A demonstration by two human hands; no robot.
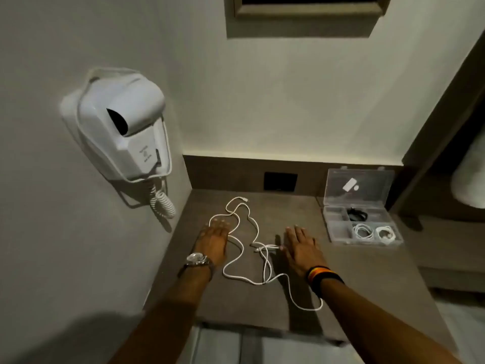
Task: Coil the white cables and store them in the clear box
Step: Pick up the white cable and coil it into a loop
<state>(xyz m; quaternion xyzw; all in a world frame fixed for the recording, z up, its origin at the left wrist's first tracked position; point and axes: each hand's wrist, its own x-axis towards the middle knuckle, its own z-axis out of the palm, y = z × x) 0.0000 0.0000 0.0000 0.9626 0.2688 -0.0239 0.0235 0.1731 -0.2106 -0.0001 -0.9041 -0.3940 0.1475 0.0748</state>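
Head camera view of a grey-brown stone-look counter [367, 271] set in a dim alcove between pale painted walls: both of a person's hands lie flat and spread, palms down, gripping nothing. Left hand [214, 239], a silver wristwatch [196, 259] at its wrist, rests over a loop of the loose white charging cables [242, 258], which sprawl tangled across the counter between the two hands. Right hand [301, 248], with striped dark wristbands [324, 275], has its thumb touching the cable ends. Clear plastic compartment box [338, 233] stands open at the counter's right rear, lid propped against the backsplash; two coiled white cables [363, 230] and a black coiled cord [356, 214] sit in separate compartments. A white wall-mounted hair dryer [123, 132] hangs on the left wall, and a dark socket plate [280, 181] is in the backsplash
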